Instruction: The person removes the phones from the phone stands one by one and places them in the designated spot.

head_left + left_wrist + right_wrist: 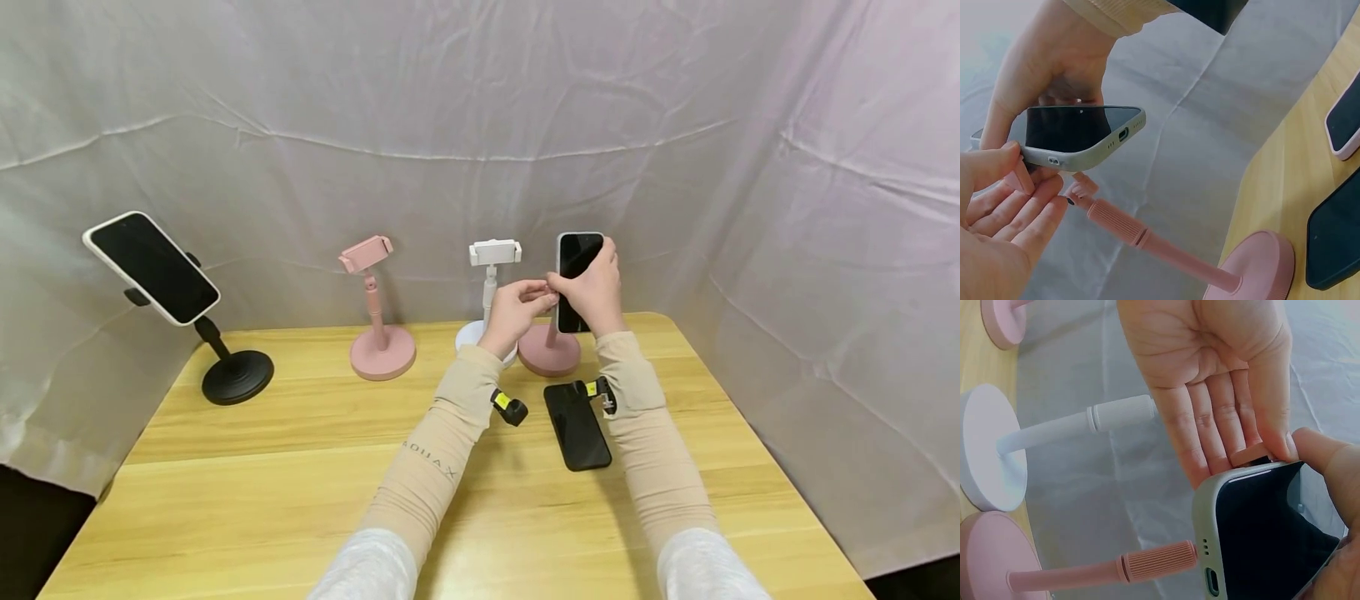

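Grey-white fabric (450, 100), creased and faintly glossy, hangs behind and beside the surface (262, 517), which is pale yellow with long wood grain and a rounded far right corner. Stretchy beige sleeves (427, 467) cover the forearms, gathered in fine wrinkles; the left one carries dark lettering.

Four stands with disc bases. Black stand (237, 377), ridged base, by the far left corner. Left pink stand (378, 329), matte, along the far edge. White stand (490, 287), smooth post, further right on that edge. Right pink stand (550, 354), ribbed collar on its post, near the far right corner.

Right hand (596, 292): clamped on the pale-cased phone (575, 257), thumb on one long side, fingers round the other. That phone — glossy screen, rounded corners, port in its short end — is at the head of the right pink stand. Left hand (517, 308): thumb and fingertips together on a small pink clamp piece.

Other phones: white-cased phone (152, 267), tilted in the black stand; black phone (576, 429), flat, towards the right edge; pink-rimmed phone (1344, 122), partly shown.

Smallest: the clamp piece (1019, 178), smooth and blocky — against or just beside the case; cannot tell which.
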`<state>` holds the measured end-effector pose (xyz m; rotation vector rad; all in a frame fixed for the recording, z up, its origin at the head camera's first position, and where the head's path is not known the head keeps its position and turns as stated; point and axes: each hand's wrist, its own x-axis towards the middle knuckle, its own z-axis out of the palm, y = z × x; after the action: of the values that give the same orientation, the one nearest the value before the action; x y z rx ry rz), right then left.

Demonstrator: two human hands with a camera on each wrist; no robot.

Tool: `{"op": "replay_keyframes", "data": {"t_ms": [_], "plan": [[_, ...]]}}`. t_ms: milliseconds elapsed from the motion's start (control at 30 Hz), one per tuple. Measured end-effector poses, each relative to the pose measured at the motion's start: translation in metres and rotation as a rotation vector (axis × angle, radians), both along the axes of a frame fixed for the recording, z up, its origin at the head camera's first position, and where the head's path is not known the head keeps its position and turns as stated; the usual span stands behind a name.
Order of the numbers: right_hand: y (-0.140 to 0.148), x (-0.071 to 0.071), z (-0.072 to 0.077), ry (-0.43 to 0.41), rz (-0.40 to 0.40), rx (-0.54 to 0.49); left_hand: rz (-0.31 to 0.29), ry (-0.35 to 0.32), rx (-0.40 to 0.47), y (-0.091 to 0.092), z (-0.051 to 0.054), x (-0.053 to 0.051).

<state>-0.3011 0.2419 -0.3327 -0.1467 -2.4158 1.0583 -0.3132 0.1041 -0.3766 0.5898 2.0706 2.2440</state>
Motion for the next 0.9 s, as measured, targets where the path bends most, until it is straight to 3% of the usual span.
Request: {"op": "replay_keyframes", "data": {"t_ms": [367, 900], "plan": [[0.006, -0.001, 0.003, -0.022, 0.061, -0.029, -0.026, -0.019, 0.016, -0.003, -0.001, -0.005], [0.014, -0.001, 0.008, -0.104, 0.097, -0.019, 0.035, 0.004, -0.017, 0.002, -0.002, -0.013]]}}
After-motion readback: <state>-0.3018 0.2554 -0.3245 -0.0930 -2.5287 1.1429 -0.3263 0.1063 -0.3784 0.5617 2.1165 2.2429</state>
